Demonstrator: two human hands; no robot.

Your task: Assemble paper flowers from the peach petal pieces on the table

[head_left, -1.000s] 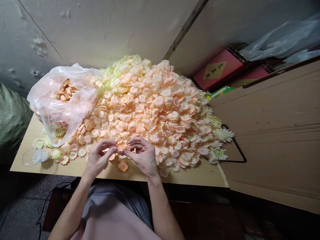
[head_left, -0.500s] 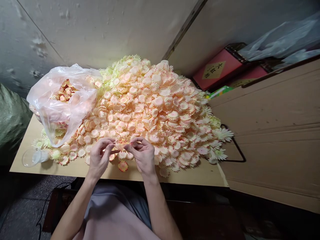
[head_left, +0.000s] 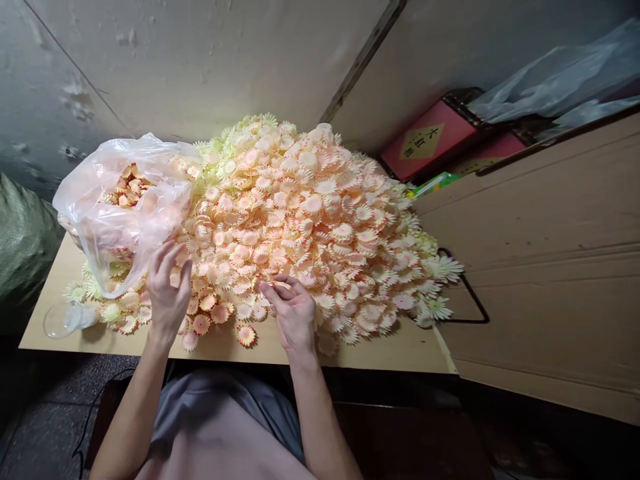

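Note:
A big heap of artificial flower petal discs (head_left: 300,220), pale yellow and pink with notched edges, spreads over the table (head_left: 390,350). My left hand (head_left: 167,293) is raised over the heap's left part, thumb and fingers apart, holding nothing I can see. It is close to a white plastic bag (head_left: 95,180), which has red-edged petal pieces (head_left: 133,187) showing in its mouth. At the heap's front, my right hand (head_left: 295,313) pinches thumb against fingers; what lies between the tips is too small to make out. A red-edged yellow disc (head_left: 245,335) lies near the table's front edge, between the hands.
A clear plastic cup (head_left: 63,320) lies at the table's left end. Tall cardboard (head_left: 540,287) borders the right side, with red boxes (head_left: 433,140) behind it. A black metal bracket (head_left: 473,293) sticks out there. A wall (head_left: 200,67) closes off the back.
My left hand has parted from my right, moving left toward the bag, and its fingers have opened. My right hand stays nearly in place, still pinching. Red-edged discs are uncovered where the left hand was.

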